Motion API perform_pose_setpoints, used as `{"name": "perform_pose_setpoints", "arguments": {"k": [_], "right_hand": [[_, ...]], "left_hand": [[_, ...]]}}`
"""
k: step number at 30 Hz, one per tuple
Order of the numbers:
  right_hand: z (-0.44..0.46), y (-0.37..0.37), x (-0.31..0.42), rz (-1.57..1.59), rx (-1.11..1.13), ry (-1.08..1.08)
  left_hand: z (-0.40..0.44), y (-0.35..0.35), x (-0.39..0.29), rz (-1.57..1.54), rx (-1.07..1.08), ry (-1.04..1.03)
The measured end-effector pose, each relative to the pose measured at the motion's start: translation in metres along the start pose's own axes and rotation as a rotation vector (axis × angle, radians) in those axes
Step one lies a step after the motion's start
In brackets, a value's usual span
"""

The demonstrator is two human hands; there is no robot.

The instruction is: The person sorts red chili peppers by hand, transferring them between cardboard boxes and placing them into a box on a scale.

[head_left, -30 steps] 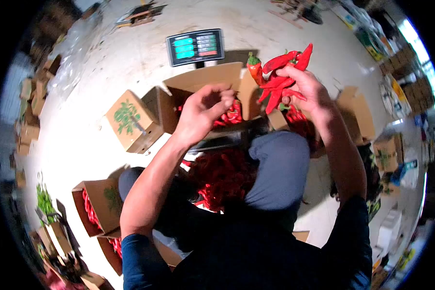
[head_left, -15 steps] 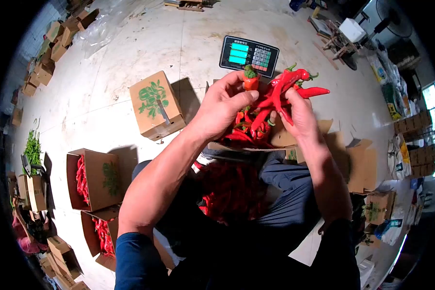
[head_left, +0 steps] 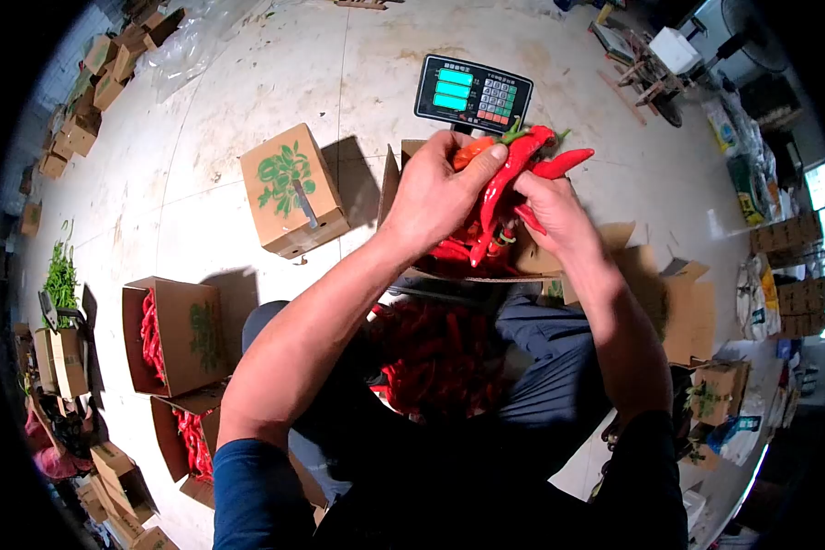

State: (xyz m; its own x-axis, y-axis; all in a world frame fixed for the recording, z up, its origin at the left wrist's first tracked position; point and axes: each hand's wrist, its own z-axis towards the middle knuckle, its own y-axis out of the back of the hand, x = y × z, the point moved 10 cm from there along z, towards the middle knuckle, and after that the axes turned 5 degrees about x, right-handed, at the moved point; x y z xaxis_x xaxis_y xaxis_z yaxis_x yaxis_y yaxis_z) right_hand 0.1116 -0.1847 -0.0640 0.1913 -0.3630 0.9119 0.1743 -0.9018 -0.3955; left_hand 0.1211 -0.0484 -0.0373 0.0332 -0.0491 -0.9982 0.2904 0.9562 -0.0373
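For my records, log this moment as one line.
left hand: holding orange-red pepper; right hand: holding red peppers; below: open box, more peppers inside; beyond: lit display

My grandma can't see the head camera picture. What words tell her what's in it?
A person's left hand and right hand hold shiny red peppers above an open cardboard box with more peppers inside. Beyond the box stands a lit display with a keypad, and a pepper heap lies between the person's legs.
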Motion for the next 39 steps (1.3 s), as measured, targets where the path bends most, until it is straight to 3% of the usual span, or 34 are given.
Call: {"name": "perform_pose_setpoints", "arguments": {"k": [1,3,6,10,13,15,17,19,23,24,27,32,35,39], "right_hand": [[0.001,0.002,0.000,-0.052,0.013,-0.028],[0.000,0.008,0.003,-0.158,0.036,-0.081],[-0.003,0.018,0.013,-0.301,-0.049,-0.054],[-0.002,0.028,0.011,-0.548,-0.089,-0.023],[-0.003,0.026,0.012,-0.628,-0.108,-0.042],[-0.009,0.023,0.024,-0.671,-0.122,-0.047],[-0.012,0.031,0.021,-0.602,-0.103,-0.086],[-0.014,0.038,0.020,-0.561,-0.081,-0.137],[-0.029,0.042,0.023,-0.124,0.054,-0.183],[-0.035,0.035,0.029,-0.003,-0.006,-0.117],[-0.047,0.000,0.028,0.082,0.339,-0.160],[-0.037,0.014,0.009,0.205,0.265,-0.087],[-0.040,-0.018,0.012,0.259,0.270,-0.098],[-0.035,-0.009,0.002,0.194,0.242,-0.078]], "left_hand": [[0.001,0.004,-0.007,0.146,-0.023,-0.019],[0.006,0.013,-0.013,0.139,-0.052,-0.043],[0.006,0.019,-0.018,-0.037,-0.039,-0.004],[0.003,-0.011,-0.033,0.325,0.138,-0.158],[0.006,-0.025,-0.022,0.407,0.236,-0.107],[0.010,-0.024,-0.006,0.011,0.253,0.043],[0.011,-0.024,-0.001,-0.323,0.249,0.135],[0.014,-0.019,-0.003,-0.355,0.273,0.096],[0.012,-0.016,-0.006,-0.568,0.239,0.112],[0.013,-0.015,-0.004,-0.591,0.240,0.120],[0.016,-0.013,-0.002,-0.651,0.245,0.127],[0.013,-0.020,-0.004,-0.699,0.268,0.120],[0.014,-0.022,-0.004,-0.693,0.286,0.084],[0.009,-0.026,-0.003,-0.717,0.343,0.073]]}}
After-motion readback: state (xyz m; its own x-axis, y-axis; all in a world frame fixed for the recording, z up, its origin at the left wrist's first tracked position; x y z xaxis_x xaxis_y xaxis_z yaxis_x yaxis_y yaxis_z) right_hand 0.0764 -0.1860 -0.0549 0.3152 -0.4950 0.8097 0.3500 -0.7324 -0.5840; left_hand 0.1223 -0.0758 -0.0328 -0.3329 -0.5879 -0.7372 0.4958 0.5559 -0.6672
